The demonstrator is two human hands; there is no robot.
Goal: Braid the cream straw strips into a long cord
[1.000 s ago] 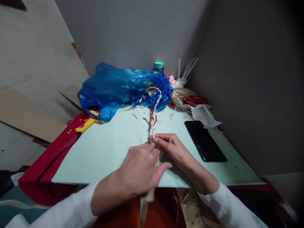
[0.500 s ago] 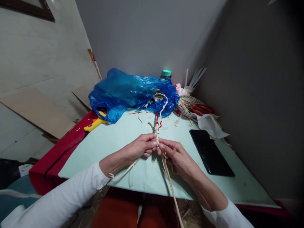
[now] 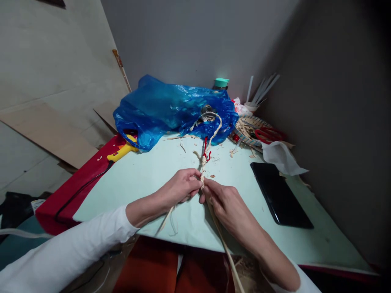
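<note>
A pale braided cord [image 3: 217,129] runs from the blue plastic bag [image 3: 171,108] down toward me, with a short red string [image 3: 205,148] around it. My left hand [image 3: 183,185] pinches the lower end of the braid between thumb and fingers. Close against it, my right hand [image 3: 221,199] also has its fingertips closed on the braid. Loose pale strands [image 3: 224,242] trail from under my right hand past the table edge. Another strand [image 3: 166,219] comes out below my left hand. The fingertips partly hide where the strands cross.
A black phone [image 3: 281,195] lies at right. Behind it are a white paper piece [image 3: 284,156] and a woven basket [image 3: 247,122] with red-handled scissors [image 3: 270,134]. At left sits a yellow glue gun [image 3: 122,152] with a black cord. A green-lidded jar [image 3: 221,83] stands behind the bag.
Both hands stay at the braid's lower end, with the fingers slightly shifted. The strand below my left hand hangs differently and looks shorter. The camera view has moved slightly.
</note>
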